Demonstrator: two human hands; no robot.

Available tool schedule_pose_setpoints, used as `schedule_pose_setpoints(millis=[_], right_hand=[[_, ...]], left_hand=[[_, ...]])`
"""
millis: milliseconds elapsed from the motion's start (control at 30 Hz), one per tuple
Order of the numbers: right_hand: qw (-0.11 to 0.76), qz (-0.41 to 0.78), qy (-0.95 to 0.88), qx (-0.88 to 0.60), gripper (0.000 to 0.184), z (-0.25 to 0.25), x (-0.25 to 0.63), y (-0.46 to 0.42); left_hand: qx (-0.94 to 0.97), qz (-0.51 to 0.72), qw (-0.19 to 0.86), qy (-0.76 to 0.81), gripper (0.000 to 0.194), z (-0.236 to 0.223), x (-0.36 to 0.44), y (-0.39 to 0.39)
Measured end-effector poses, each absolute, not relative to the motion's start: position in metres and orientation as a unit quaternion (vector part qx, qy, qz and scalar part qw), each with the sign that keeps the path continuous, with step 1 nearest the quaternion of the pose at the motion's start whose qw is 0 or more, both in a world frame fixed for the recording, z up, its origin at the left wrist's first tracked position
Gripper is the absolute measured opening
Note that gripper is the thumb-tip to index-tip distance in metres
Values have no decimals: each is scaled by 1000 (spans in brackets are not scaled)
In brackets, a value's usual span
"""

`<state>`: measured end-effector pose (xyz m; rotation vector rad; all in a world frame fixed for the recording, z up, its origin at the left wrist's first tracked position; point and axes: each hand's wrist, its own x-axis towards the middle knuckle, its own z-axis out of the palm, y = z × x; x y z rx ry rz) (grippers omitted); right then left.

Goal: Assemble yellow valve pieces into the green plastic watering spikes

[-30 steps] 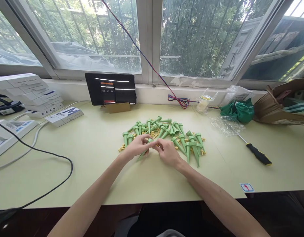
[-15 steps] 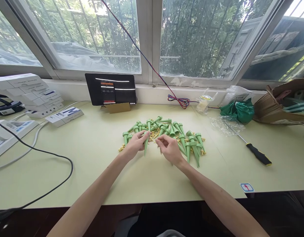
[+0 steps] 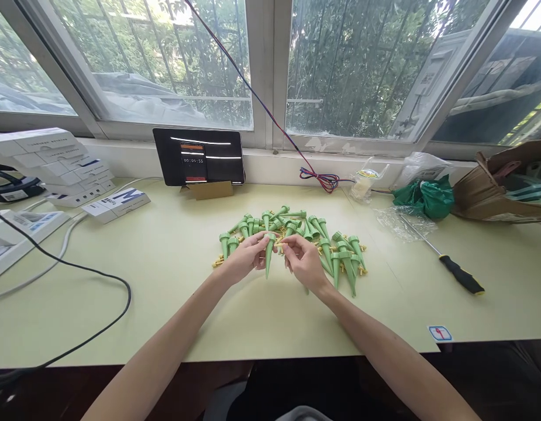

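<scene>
My left hand (image 3: 249,254) pinches a green plastic plant watering spike (image 3: 269,257), its cap up and its tip pointing down. Just right of the spike, my right hand (image 3: 306,262) is closed on a small yellow peg (image 3: 279,245), which points at the spike near its cap. Behind both hands lies a pile of green spikes (image 3: 292,227) with yellow pegs scattered among them. More spikes (image 3: 345,266) lie to the right of my right hand. My fingers partly cover the peg, so whether it touches the spike I cannot tell.
A tablet (image 3: 200,156) with a timer leans on a cardboard stand at the back. White boxes (image 3: 55,158) are stacked at left, near a black cable (image 3: 99,273). On the right lie a screwdriver (image 3: 461,273), a green bag (image 3: 428,196) and a cardboard box (image 3: 485,196).
The spike in my left hand has moved right and slightly up, closer to my right hand. The yellow peg in my right fingertips now meets or nearly meets the spike's side.
</scene>
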<state>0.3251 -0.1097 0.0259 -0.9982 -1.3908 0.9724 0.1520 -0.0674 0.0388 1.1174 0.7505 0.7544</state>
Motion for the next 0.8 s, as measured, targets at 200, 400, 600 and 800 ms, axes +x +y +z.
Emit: schedule_pose_setpoints(millis=[200, 400, 600, 800], right_hand=[[555, 415, -586, -421, 22, 24, 325, -110], [555, 412, -589, -419, 21, 24, 325, -110], [557, 419, -582, -417, 23, 25, 325, -109], [561, 414, -587, -412, 21, 23, 327, -108]], left_hand=[[513, 333, 720, 329, 40, 38, 152, -68], [519, 326, 717, 332, 39, 38, 152, -69], [520, 328, 723, 315, 38, 40, 153, -69], [547, 325, 711, 300, 34, 40, 151, -70]])
